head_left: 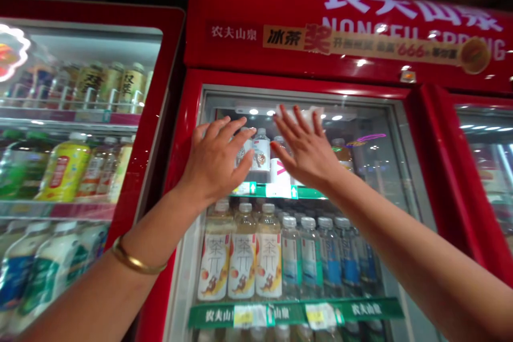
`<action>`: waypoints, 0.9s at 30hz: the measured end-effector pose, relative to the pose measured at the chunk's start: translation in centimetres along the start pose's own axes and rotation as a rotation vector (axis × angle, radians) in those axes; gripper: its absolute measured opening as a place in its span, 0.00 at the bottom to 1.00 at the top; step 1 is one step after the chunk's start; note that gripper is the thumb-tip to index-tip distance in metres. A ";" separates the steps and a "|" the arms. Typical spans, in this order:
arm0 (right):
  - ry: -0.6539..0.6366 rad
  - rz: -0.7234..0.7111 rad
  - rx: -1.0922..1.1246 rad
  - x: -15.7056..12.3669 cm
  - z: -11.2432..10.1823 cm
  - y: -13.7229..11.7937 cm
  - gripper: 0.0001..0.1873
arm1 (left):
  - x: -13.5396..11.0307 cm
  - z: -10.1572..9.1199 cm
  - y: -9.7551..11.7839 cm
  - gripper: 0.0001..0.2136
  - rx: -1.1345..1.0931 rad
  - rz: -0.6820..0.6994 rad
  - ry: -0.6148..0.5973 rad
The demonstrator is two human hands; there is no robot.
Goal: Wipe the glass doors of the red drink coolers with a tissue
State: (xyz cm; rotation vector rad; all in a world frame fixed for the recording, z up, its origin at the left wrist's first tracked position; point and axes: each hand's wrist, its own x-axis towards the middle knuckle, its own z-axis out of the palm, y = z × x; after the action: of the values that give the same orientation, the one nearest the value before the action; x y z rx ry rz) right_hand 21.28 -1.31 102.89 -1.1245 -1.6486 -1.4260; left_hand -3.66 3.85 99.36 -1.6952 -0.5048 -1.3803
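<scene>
My left hand (216, 157) lies flat against the glass door (372, 181) of a red drinks fridge (256, 37), fingers stretched and slightly spread, holding nothing. A gold bangle (134, 259) sits on that wrist. My right hand (304, 149) is beside it on the same glass, fingers flat, pressing a white cloth (310, 114) that shows above the fingertips. Behind the glass, small white bottles (261, 152) stand on the upper shelf between my hands.
Below, yellow-labelled tea bottles (242, 256) and blue-labelled water bottles (320, 256) fill a shelf with a green price strip (360, 309). A second red fridge (80, 117) with drinks stands at left. Another glass door (484, 171) is at right.
</scene>
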 end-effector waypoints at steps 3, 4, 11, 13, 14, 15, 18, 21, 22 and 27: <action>-0.027 -0.128 -0.008 -1.2 0.3 0.1 0.37 | 1.8 -0.1 -0.2 0.26 -0.033 -0.036 0.056; -0.009 -0.029 -0.010 -1.8 0.1 1.9 0.38 | 2.2 0.1 -0.1 0.26 -0.016 -0.042 0.049; 0.153 0.534 0.037 -4.0 -0.2 7.0 0.48 | 2.2 1.8 0.6 0.34 0.072 0.000 -0.082; 0.089 0.224 0.014 -5.5 0.7 2.0 0.44 | 2.3 1.6 0.5 0.32 0.071 0.003 -0.084; 0.033 0.033 0.012 -6.7 1.0 -0.2 0.43 | 2.3 1.4 0.5 0.32 0.067 0.004 -0.085; -0.015 -0.115 0.009 -8.0 1.1 -1.7 0.42 | 2.3 1.2 0.5 0.31 0.059 0.003 -0.088; -0.070 -0.062 0.003 -12.1 0.3 -0.5 0.41 | 1.7 1.1 1.2 0.30 0.028 -0.033 -0.093; -0.011 0.497 0.000 -14.0 -0.7 4.2 0.42 | -0.5 1.3 2.7 0.32 0.007 -0.085 -0.084; 0.005 0.613 0.004 -14.1 -0.6 4.8 0.43 | -1.6 1.3 3.3 0.32 0.007 -0.095 -0.075; 0.036 0.081 -0.008 -16.9 1.4 -4.0 0.43 | -8.9 1.0 6.0 0.31 0.039 -0.132 -0.013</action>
State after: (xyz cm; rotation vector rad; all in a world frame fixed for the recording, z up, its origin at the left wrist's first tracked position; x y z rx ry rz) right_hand 24.44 -3.06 85.79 -1.1508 -1.5560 -1.3946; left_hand -1.22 3.21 88.84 -1.6651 -0.6576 -1.4440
